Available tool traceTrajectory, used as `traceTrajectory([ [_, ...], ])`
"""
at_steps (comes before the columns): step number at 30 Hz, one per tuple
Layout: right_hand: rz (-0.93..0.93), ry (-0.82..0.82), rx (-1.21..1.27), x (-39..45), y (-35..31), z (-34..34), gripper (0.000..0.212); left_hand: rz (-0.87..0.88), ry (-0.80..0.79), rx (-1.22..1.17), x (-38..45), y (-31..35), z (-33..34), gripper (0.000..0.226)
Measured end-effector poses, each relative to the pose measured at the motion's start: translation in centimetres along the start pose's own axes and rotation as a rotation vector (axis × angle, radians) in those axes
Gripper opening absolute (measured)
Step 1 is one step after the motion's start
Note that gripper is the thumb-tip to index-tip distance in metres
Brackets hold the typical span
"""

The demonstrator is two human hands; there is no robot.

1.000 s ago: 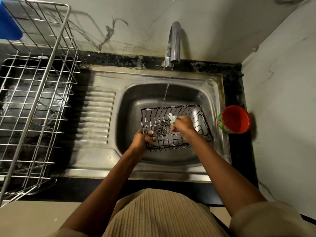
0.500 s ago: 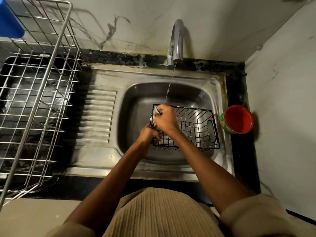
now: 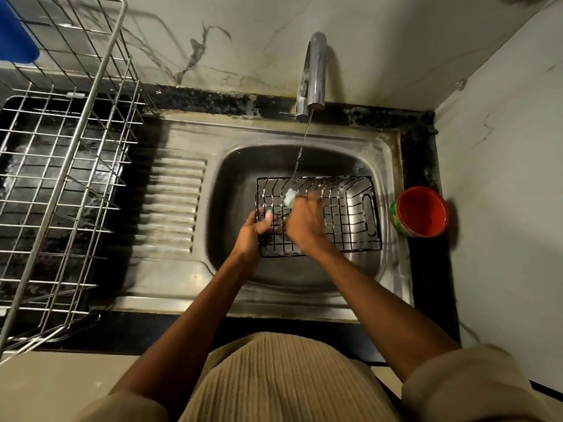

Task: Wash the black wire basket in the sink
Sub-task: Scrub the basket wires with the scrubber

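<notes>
The black wire basket (image 3: 347,214) lies open side up in the steel sink (image 3: 237,184), with white suds along its wires. My left hand (image 3: 253,233) grips the basket's left rim. My right hand (image 3: 304,223) is inside the basket, closed on a foamy scrubber (image 3: 289,197) that presses against the left part of the wires. A thin stream of water falls from the tap (image 3: 315,74) onto the basket's far rim, just beside the scrubber.
A red cup (image 3: 422,211) stands on the black counter right of the sink, close to the wall. A large steel wire dish rack (image 3: 61,166) fills the left side, with a blue object (image 3: 15,35) at its top corner. The ribbed drainboard (image 3: 173,205) lies between.
The basket has turned and shifted right, now lying squarer in the sink. My right hand with the scrubber went from the basket's middle to its left side, and my left hand slid along the left rim.
</notes>
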State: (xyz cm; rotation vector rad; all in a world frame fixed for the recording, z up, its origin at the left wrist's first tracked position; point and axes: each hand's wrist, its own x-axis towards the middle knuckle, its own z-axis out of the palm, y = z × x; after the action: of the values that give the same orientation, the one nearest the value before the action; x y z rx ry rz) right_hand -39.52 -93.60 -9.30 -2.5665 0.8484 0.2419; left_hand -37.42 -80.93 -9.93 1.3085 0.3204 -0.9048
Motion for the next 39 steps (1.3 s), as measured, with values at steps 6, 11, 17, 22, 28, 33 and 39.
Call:
traceTrajectory([
  [6, -0.396, -0.046, 0.104, -1.9, -2.2, 0.5, 0.02, 0.039, -0.009, 0.0, 0.7, 0.8, -0.1, 0.029],
  [11, -0.307, -0.021, 0.211, 0.2, -0.8, 0.0, 0.036, 0.042, -0.02, 0.045, 0.4, 1.0, -0.8, 0.036],
  [17, -0.311, -0.028, 0.22, 0.1, -1.7, 0.4, 0.021, 0.075, -0.043, 0.018, 1.1, 1.6, -0.4, 0.025],
  [22, -0.409, -0.268, 0.199, -1.7, -1.5, 0.4, 0.024, 0.12, -0.046, -0.044, 1.4, 2.6, -0.2, 0.036],
  [28, -0.159, -0.111, 0.152, -0.7, 1.1, -1.2, 0.013, 0.202, -0.073, 0.018, 1.1, 2.0, -1.0, 0.053],
  [33, -0.137, -0.108, 0.427, -1.7, -1.0, -1.1, 0.021, 0.18, -0.086, -0.052, 1.2, 2.0, -0.3, 0.054],
  [39, -0.292, -0.339, 0.408, -2.9, -1.9, -0.5, 0.03, 0.127, -0.093, -0.152, 1.1, 2.3, -0.6, 0.057],
])
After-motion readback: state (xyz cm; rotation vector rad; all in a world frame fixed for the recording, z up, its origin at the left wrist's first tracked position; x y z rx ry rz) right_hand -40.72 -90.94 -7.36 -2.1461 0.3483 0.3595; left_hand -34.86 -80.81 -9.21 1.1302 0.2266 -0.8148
